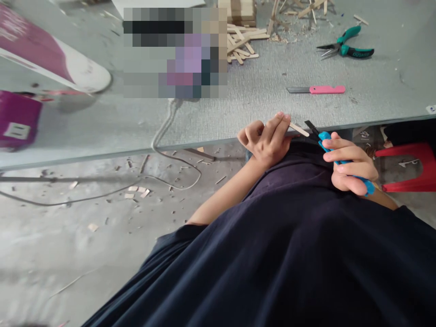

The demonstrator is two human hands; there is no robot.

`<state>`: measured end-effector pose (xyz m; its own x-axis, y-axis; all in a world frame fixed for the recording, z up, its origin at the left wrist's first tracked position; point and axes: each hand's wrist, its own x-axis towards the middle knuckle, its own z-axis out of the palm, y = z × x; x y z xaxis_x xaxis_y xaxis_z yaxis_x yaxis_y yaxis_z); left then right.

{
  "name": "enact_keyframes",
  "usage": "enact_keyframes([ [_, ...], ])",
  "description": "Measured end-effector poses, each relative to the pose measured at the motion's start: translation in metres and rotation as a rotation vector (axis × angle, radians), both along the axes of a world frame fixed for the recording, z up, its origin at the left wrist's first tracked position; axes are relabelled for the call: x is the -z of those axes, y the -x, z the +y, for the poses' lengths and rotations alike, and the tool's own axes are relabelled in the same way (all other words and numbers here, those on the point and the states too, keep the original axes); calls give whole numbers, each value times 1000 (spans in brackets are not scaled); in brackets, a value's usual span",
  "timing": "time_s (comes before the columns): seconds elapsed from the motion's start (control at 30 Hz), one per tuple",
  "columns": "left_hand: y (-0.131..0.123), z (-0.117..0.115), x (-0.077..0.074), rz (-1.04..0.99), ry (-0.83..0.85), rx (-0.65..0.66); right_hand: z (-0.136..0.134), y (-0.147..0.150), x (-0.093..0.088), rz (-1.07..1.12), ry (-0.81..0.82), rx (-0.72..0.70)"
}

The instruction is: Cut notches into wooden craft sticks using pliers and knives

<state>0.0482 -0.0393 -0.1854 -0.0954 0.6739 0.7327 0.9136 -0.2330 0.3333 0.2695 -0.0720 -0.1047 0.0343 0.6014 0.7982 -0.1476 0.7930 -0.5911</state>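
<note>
Close to the table's front edge, my left hand [269,138] pinches a pale wooden craft stick [299,130], whose rounded end points right. My right hand [354,161] is wrapped round a blue utility knife [327,137]. Its dark blade [310,126] is out and slants up toward the stick; a small gap shows between them. On the table beyond my hands lies a pink folding-style knife [327,90] with a grey blade pointing left. Part of the stick is hidden behind my left fingers.
Green-handled pliers [350,45] rest at the back right. Loose craft sticks [241,43] and wood shavings are piled at the back middle. A cable [163,127] hangs over the table edge. At left are a purple box [18,120] and a white-and-purple container [85,75]. A red stool [408,156] stands right.
</note>
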Motion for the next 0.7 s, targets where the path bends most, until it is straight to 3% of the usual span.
enact_keyframes([
  [0.03,0,0,0,-6,-4,8,2,5,-6,99,-267,58],
  [0.07,0,0,1,-9,-15,17,5,10,-14,148,-393,93],
  [0.13,1,0,1,-10,-36,20,11,20,-30,216,-316,81],
  [0.3,1,-2,1,-41,12,15,29,27,-64,219,-182,-192],
  [0.5,1,-2,3,-93,101,29,56,36,-66,162,-79,-309],
  [0.7,0,-2,1,-103,125,33,52,41,-68,94,-23,-350],
])
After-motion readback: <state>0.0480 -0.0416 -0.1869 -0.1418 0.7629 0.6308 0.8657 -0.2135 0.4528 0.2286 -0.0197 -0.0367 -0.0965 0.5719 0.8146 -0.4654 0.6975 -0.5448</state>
